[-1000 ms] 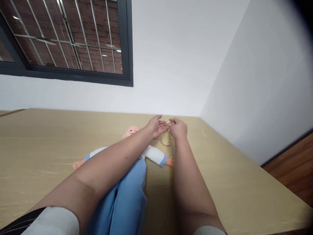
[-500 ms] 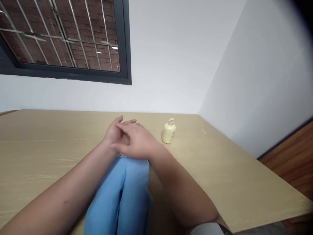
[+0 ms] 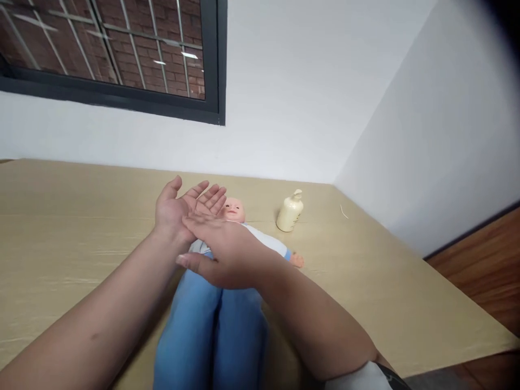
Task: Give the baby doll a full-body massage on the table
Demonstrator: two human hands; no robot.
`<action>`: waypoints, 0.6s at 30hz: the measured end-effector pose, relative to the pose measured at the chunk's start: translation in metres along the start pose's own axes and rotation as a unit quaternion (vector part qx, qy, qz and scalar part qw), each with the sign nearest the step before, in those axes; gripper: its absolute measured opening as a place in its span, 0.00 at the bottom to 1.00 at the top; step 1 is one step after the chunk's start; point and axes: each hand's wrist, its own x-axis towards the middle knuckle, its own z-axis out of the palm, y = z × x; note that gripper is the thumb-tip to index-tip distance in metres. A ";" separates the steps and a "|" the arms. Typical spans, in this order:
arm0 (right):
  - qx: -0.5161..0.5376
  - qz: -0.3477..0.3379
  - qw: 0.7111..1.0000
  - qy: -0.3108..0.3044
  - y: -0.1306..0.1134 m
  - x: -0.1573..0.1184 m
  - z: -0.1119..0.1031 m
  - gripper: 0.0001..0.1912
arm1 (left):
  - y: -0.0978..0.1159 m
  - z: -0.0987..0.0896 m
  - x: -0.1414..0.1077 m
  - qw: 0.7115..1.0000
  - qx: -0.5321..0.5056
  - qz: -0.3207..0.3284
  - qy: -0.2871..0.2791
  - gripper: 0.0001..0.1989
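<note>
My left hand [image 3: 182, 208] is turned palm up, its fingers spread and nothing held in it. Across its palm and fingers lies my right hand [image 3: 227, 246], palm down with the thumb apart; its fingertips rest on or just over the left palm. Beneath both hands a baby doll [image 3: 234, 210] lies on its back, head toward the wall, in a white top and blue trousers [image 3: 239, 325]. My hands and forearms hide much of its chest and one of its arms. Beyond my right hand stands a cream pump bottle [image 3: 290, 212].
The wide tan table [image 3: 365, 292] reaches to a white wall [image 3: 284, 108] with a barred, dark-framed window [image 3: 154, 59]. A thin pale strip [image 3: 344, 211] lies near the right edge. Wood panelling [image 3: 483, 265] shows at far right.
My right hand has slid back toward the wrist of my left, baring the left palm and fingers. The doll's head and one arm have come into sight. The view has shifted slightly.
</note>
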 end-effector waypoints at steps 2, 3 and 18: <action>0.003 -0.008 1.000 0.005 -0.003 0.000 0.004 0.34 | -0.001 0.000 -0.003 1.000 -0.023 -0.007 -0.009 0.22; 0.005 -0.011 1.000 0.009 -0.002 0.001 0.006 0.35 | -0.002 0.001 -0.005 0.999 -0.032 -0.007 -0.010 0.22; -0.009 0.064 0.998 0.018 0.028 0.009 0.025 0.50 | -0.007 0.001 0.000 0.999 -0.006 0.006 0.042 0.19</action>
